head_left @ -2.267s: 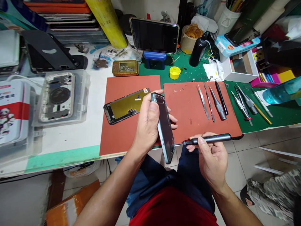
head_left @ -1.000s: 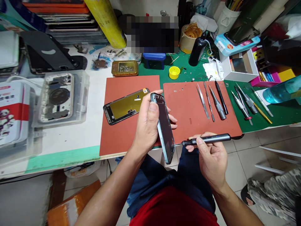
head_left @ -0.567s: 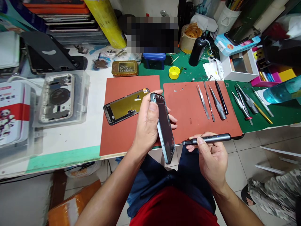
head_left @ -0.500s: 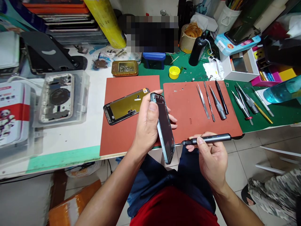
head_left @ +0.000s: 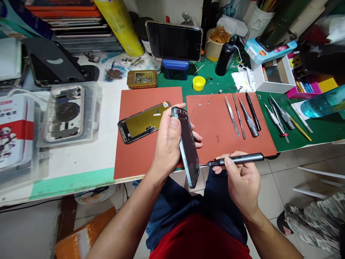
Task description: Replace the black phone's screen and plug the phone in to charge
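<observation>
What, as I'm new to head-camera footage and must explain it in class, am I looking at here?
There is no machine: a person works bare-handed. Every picture comes from one camera worn on the person's head, looking forward and down. The left hand holds a tilted phone. The right hand holds a dark pen-shaped tool, its thin tip pointing towards the phone's lower end; whether they touch is too small to tell. On the bench, the left reddish mat bears a gold-backed panel; the right reddish mat bears tweezers and other slim tools.
</observation>
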The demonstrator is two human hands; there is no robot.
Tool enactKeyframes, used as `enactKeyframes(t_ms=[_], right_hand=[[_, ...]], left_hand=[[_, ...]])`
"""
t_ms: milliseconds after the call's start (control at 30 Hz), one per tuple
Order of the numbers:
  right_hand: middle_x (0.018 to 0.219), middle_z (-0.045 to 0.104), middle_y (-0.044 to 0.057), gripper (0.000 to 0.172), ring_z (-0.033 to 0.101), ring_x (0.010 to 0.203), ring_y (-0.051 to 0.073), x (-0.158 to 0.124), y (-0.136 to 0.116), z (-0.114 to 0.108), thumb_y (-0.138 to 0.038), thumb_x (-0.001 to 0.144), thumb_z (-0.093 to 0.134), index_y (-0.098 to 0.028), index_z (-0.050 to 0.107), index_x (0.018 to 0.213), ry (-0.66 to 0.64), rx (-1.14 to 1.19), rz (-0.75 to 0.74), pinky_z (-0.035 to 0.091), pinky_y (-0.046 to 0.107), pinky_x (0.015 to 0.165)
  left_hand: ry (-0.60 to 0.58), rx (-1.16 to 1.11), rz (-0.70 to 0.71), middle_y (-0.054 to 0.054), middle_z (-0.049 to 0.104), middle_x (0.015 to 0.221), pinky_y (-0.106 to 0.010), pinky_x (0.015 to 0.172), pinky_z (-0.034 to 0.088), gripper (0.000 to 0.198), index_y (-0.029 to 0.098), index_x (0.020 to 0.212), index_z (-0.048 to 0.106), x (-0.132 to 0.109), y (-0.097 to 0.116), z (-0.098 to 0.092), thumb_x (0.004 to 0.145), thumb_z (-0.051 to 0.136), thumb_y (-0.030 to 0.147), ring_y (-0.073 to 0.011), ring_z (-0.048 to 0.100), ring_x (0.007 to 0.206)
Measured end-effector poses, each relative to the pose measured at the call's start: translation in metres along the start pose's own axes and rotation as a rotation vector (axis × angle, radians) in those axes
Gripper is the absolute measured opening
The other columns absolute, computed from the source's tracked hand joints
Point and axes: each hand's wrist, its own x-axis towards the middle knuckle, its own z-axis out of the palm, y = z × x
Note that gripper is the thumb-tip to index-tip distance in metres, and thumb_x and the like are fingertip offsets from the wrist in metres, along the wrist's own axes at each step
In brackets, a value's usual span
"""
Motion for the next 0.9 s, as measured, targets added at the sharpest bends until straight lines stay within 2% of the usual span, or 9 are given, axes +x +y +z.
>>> enactKeyframes(t_ms=[567,900], right_hand=[[0.099,0.081,0.003,0.017,0.078,0.072,0.018,-0.0007,0.0029,-0.0013,-0.031,0.100,0.077,-0.024,0.064,0.107,0.003,0.064,-0.001,0.067,0.037,0.075],[0.094,0.080,0.003,0.018,0.078,0.073,0.018,0.0009,0.0025,-0.0007,-0.032,0.099,0.077,-0.023,0.062,0.102,-0.003,0.021,-0.004,0.066,0.037,0.074]], left_hand=[[0.001,-0.009,0.003,0.000,0.064,0.099,-0.034,0.063,0.069,0.063,0.035,0.138,0.052,0.0001,-0.0011,-0.0006,0.094,0.060,0.079,-0.0190,0.076,0.076],[0.003,-0.013,0.007,0.001,0.064,0.098,-0.037,0.063,0.070,0.066,0.034,0.138,0.052,0.0005,-0.0010,-0.0004,0.093,0.061,0.080,-0.0200,0.076,0.075]])
